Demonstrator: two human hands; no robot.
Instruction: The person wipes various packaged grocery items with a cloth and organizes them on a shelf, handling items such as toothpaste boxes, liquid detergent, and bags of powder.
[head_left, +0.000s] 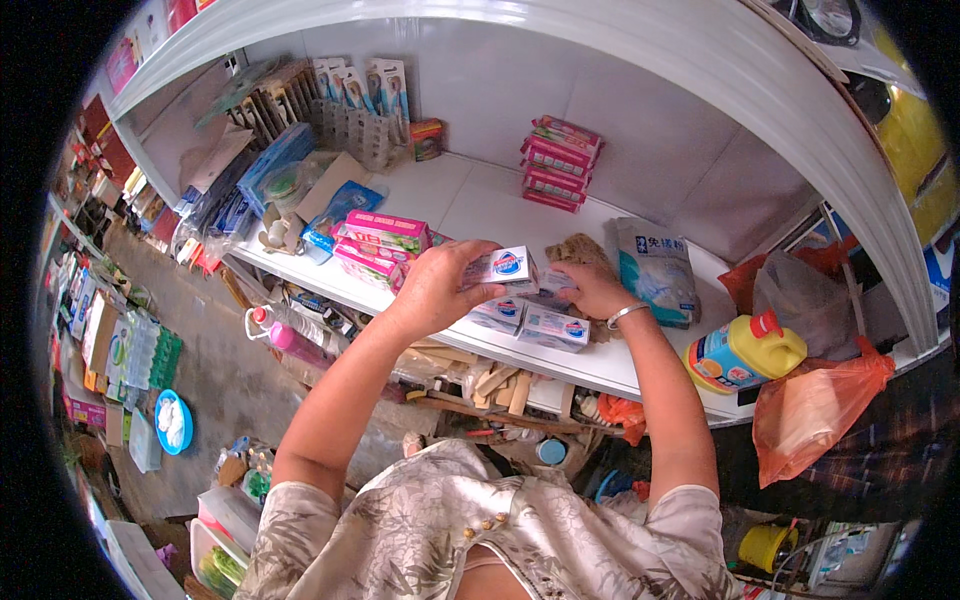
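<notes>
My left hand (446, 285) grips a white soap box (511, 268) with a blue and red emblem, held above the white shelf (480, 187). Close beside it, my right hand (600, 291), with a bracelet on the wrist, has its fingers on another soap box (553, 285), partly hidden by the hand. Two more boxes lie below on the shelf: a left soap box (498, 313) and a right soap box (553, 328). Just left of my left hand are pink-wrapped soap packs (382, 234). A brown fibrous clump (581, 250) lies behind my right hand.
A pink stack of packs (561, 165) stands at the back. Right are a teal-and-white plastic packet (656, 271), a yellow jug (742, 352) and an orange plastic bag (817, 409). Toothbrush packs (367, 86) stand back left. Plastic bottles (292, 337) sit below the shelf's front edge.
</notes>
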